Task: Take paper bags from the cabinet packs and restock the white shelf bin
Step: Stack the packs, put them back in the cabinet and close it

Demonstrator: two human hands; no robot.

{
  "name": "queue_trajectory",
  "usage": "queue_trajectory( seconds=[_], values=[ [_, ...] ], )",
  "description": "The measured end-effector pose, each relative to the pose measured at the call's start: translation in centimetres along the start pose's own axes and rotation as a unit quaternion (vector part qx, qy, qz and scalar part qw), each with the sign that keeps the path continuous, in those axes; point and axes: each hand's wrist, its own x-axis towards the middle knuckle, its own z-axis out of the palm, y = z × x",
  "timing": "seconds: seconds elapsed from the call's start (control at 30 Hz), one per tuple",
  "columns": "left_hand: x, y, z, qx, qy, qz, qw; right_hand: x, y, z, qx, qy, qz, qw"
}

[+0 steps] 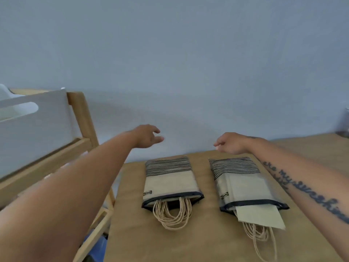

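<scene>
Two clear packs of paper bags lie side by side on the wooden cabinet top [198, 241]. The left pack [171, 181] shows twine handles spilling from its open end. From the right pack [242, 183] a pale bag [261, 216] sticks halfway out, with handles below it. My left hand [148, 136] hovers beyond the left pack, fingers loosely apart, holding nothing. Above the far end of the right pack is my right hand [231, 142], also empty with fingers relaxed. The white shelf bin [35, 127] sits on a wooden shelf at the left.
The wooden shelf frame [83, 118] stands close to the cabinet's left edge, with a lower rail [98, 225] beneath. A plain grey wall runs behind everything. Something blue [96, 244] lies low between shelf and cabinet.
</scene>
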Motion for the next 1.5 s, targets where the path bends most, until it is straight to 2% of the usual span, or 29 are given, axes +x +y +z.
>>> queue_trajectory(
  seconds=[0.1, 0.23, 0.53, 0.6, 0.73, 0.87, 0.97, 1.03, 1.13, 1.17, 1.3, 1.37, 1.43, 1.5],
  values=[
    [1.8, 2.4, 5.8, -0.017, -0.057, 0.026, 0.998, -0.6, 4.3, 2.7, -0.013, -0.015, 0.03, 0.999],
    [3.7, 6.1, 12.3, -0.06, -0.084, 0.049, 0.993, -0.8, 9.7, 5.2, 0.0, -0.017, 0.052, 0.999],
    [7.0, 12.4, 24.3, -0.22, -0.152, -0.009, 0.964, -0.7, 20.3, 11.0, 0.104, 0.015, 0.098, 0.99],
    [7.2, 13.5, 26.5, -0.257, -0.15, -0.029, 0.954, -0.9, 21.7, 13.3, 0.169, 0.017, 0.099, 0.981],
    [7.0, 14.3, 29.2, -0.312, -0.099, -0.072, 0.942, -1.2, 23.4, 16.0, 0.242, 0.09, 0.086, 0.962],
    [6.6, 14.8, 29.6, -0.387, -0.09, -0.09, 0.913, -1.3, 22.8, 17.4, 0.251, 0.163, 0.076, 0.951],
    [6.9, 15.5, 29.1, -0.466, -0.084, -0.081, 0.877, -0.9, 21.3, 17.2, 0.324, 0.156, 0.082, 0.93],
    [7.4, 16.0, 28.4, -0.536, -0.089, -0.09, 0.835, -0.3, 20.3, 16.3, 0.368, 0.141, 0.078, 0.916],
    [8.2, 16.1, 26.9, -0.632, -0.111, -0.149, 0.752, 0.3, 19.2, 14.2, 0.42, 0.097, 0.097, 0.897],
    [8.6, 15.8, 26.4, -0.644, -0.116, -0.156, 0.74, 0.4, 18.9, 13.4, 0.441, 0.076, 0.109, 0.888],
    [9.3, 14.2, 22.9, -0.667, -0.128, -0.151, 0.718, 1.0, 17.6, 10.3, 0.494, 0.021, 0.148, 0.857],
    [9.8, 13.1, 20.3, -0.676, -0.14, -0.163, 0.705, 1.7, 16.3, 8.4, 0.537, 0.007, 0.161, 0.828],
    [10.3, 11.5, 17.5, -0.681, -0.155, -0.158, 0.698, 2.7, 14.6, 6.5, 0.584, -0.02, 0.141, 0.799],
    [10.4, 9.6, 14.6, -0.681, -0.148, -0.153, 0.701, 3.9, 12.5, 5.0, 0.588, -0.044, 0.12, 0.799]
  ],
)
